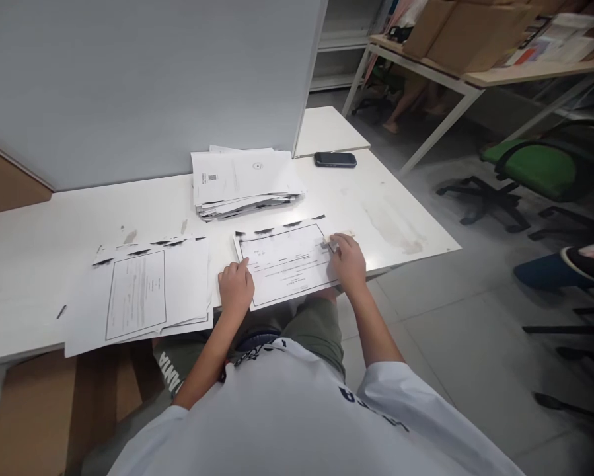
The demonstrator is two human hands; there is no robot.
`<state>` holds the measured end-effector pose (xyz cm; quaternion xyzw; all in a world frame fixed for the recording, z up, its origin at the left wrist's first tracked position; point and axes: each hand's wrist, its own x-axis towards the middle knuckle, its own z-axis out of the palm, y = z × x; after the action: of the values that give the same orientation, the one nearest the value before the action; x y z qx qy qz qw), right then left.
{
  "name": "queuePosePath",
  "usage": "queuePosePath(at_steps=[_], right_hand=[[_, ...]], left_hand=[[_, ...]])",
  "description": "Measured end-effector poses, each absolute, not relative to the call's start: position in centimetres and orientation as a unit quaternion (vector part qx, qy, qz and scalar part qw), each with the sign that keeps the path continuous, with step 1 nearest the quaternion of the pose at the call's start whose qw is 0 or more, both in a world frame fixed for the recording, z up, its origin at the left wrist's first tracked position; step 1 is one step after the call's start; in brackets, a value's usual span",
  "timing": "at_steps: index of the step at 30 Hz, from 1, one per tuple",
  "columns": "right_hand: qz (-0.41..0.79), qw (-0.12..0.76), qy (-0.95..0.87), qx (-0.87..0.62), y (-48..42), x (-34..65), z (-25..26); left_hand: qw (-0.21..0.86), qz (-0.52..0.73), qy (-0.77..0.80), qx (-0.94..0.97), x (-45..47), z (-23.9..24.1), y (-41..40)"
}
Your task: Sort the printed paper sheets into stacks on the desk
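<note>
A printed sheet of paper (287, 261) with a black border and dark smudges along its far edge lies in front of me, slightly past the near table edge. My left hand (236, 287) is closed at its left edge, fingers curled and the thumb against the paper. Over its right side, my right hand (349, 261) is closed on a small pale block (328, 238) whose kind I cannot make out; the fingers partly cover it. Left of my left hand rest several spread printed sheets (187, 277). Beyond is a thick stack of papers (242, 182).
A black phone (335, 160) lies on the white table (400, 218) near its far right side. A grey partition (143, 86) rises behind the stack. To the right are a green chair (539, 168), a blue bin (549, 270) and another table with cardboard boxes (489, 36).
</note>
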<state>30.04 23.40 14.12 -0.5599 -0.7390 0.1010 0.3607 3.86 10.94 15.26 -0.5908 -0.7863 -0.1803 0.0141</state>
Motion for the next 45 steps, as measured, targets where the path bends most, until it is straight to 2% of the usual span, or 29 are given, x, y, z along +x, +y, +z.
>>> queuePosePath(at_steps=[3,10,13,19,24,27,31,38,45], right_hand=[[0.082,0.34,-0.735,-0.581,23.5,29.5,14.1],[-0.033,0.177,-0.762,-0.622,23.8,26.9,14.9],[-0.039,0.16,-0.763,-0.625,24.2,26.7,15.5],[-0.011,0.199,-0.788,-0.583,25.9,29.2,16.1],[0.03,0.299,-0.809,-0.505,27.6,31.5,13.9],[0.059,0.317,-0.816,-0.48,28.4,31.8,12.3],[0.074,0.33,-0.815,-0.47,28.9,31.6,11.3],[0.07,0.334,-0.806,-0.483,29.0,31.5,11.3],[0.099,0.334,-0.798,-0.491,29.1,32.2,11.2]], left_hand=[[0.017,-0.177,-0.786,-0.592,3.9,15.1,10.9],[0.009,-0.177,-0.774,-0.608,3.8,15.1,11.1],[-0.012,-0.179,-0.766,-0.618,3.8,15.3,11.2],[-0.035,-0.204,-0.765,-0.61,3.1,18.1,12.1],[0.04,-0.356,-0.677,-0.643,-2.7,23.1,14.7],[0.057,-0.441,-0.616,-0.65,-7.0,25.2,17.6],[0.04,-0.491,-0.641,-0.589,-11.1,26.1,23.2],[-0.026,-0.441,-0.745,-0.499,-14.3,23.7,32.6],[-0.013,-0.347,-0.78,-0.521,-12.8,20.7,33.1]])
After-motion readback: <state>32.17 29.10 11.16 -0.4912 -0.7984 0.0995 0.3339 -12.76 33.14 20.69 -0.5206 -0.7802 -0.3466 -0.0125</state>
